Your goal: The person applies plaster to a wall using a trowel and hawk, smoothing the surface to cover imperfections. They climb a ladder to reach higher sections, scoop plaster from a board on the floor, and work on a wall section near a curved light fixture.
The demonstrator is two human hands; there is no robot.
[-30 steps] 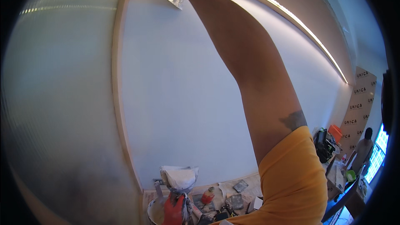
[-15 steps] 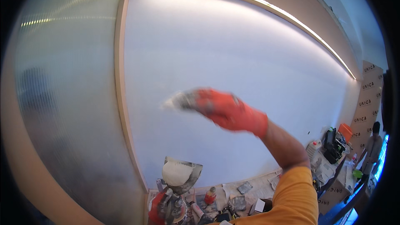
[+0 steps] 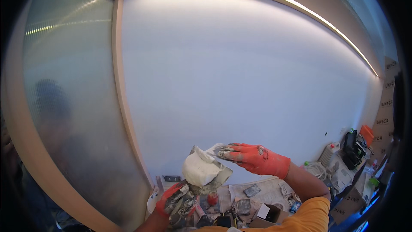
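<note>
At the left of the frame a frosted glass panel (image 3: 64,103) and its pale frame (image 3: 124,103) border the white wall (image 3: 240,73). At lower centre, the left hand (image 3: 178,197), in a filler-smeared orange glove, is clamped under a metal hawk (image 3: 216,176) carrying a white lump of filler (image 3: 199,169). To load well, keep the hawk level and draw the blade through the lump's edge. Just to the right, the right hand (image 3: 255,159) grips a putty knife (image 3: 216,149) touching the hawk. Lower right, the littered floor (image 3: 266,189), bottle (image 3: 328,154) and boxes (image 3: 352,202) crowd footing.
</note>
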